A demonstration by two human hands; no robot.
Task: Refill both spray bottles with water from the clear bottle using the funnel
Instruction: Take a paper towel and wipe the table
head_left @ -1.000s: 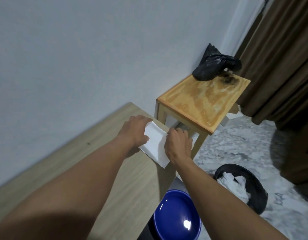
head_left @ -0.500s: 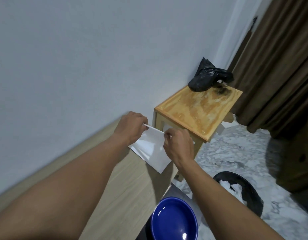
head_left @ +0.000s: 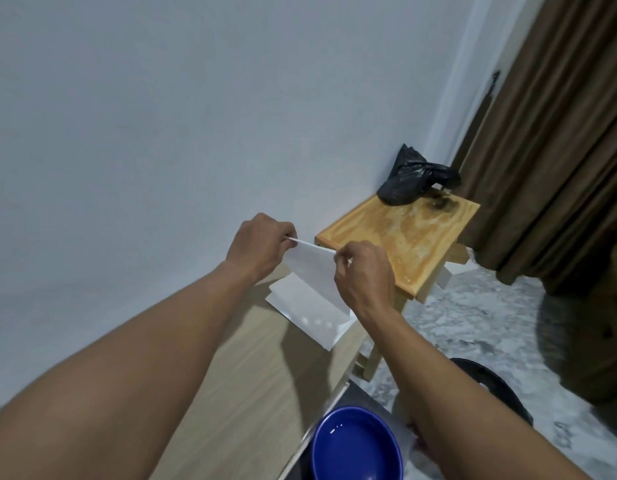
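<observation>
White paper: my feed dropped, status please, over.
Left grip and right grip pinch white paper by its top edge; lower part on table. Spray bottles, clear bottle, funnel not in view. Nothing in the way.

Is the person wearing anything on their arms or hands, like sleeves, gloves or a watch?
No. The left forearm and right forearm are bare right to the picture's edge, with no sleeves. The left hand and right hand have no gloves, and no watch or bracelet shows at either wrist.

Single head-worn view, angled forward and down, close over the table edge (head_left: 251, 368), facing the wall corner
</observation>
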